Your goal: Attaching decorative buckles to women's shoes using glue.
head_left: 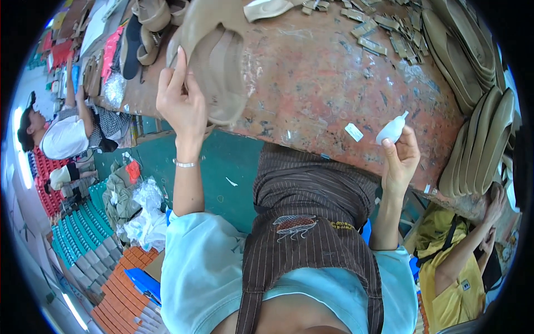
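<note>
My left hand (181,100) grips a beige shoe insole (214,61) by its edge, holding it over the worn reddish workbench (328,83). A thin bracelet sits on that wrist. My right hand (401,158) holds a small white squeeze bottle (391,129) with its nozzle pointing up and away, near the bench's front edge. A small white tag (354,132) lies on the bench just left of the bottle. I wear a brown striped apron over a light blue shirt.
Stacks of beige insoles (478,133) stand along the bench's right side, small flat pieces (384,30) lie at the far end. A person in yellow (456,267) sits at my right, another person (61,131) at the left. Boxes and bags cover the green floor (111,222).
</note>
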The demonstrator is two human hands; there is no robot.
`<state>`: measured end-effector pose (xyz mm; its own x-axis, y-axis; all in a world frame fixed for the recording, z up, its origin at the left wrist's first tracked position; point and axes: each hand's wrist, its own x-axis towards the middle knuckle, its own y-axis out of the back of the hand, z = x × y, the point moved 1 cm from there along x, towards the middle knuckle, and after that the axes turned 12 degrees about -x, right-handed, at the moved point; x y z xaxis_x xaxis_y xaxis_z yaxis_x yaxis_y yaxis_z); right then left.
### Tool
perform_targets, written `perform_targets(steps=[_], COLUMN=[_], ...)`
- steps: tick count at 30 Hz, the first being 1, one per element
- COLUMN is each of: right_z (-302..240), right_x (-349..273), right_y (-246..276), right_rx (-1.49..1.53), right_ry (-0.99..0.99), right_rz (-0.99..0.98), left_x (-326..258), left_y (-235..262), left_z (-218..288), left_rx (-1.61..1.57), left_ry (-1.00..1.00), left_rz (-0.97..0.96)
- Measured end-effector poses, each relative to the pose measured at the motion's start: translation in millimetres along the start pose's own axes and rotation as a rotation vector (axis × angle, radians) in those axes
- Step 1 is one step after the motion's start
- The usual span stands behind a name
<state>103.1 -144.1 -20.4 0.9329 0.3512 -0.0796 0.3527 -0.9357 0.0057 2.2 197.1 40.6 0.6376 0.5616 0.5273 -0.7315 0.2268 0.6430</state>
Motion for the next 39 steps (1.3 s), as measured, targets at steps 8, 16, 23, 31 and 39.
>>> perform_targets(steps=[8, 16, 23, 31, 39], right_z=[4, 15, 5, 4, -1], right_x=[-9, -8, 0, 10, 12], right_y=[-6, -11, -24, -29, -32], right_rx=[0.000, -0.467, -0.750, -0.861, -0.930], right_ry=[-0.004, 0.065, 0.251, 0.366, 0.319], right_rz=[0.035, -0.012, -0.051, -0.076, -0.123], left_x=[-131, -143, -153, -143, -146], left_y=[-34, -32, -104, -113, -113], left_z=[63, 112, 98, 103, 102], left_rx=[-0.417, -1.171, -1.924, -2.060, -2.052], left_ry=[0.453, 0.764, 1.448, 1.374, 1.370], left_rz=[-0.679, -0.493, -0.125, -0.218, -0.211])
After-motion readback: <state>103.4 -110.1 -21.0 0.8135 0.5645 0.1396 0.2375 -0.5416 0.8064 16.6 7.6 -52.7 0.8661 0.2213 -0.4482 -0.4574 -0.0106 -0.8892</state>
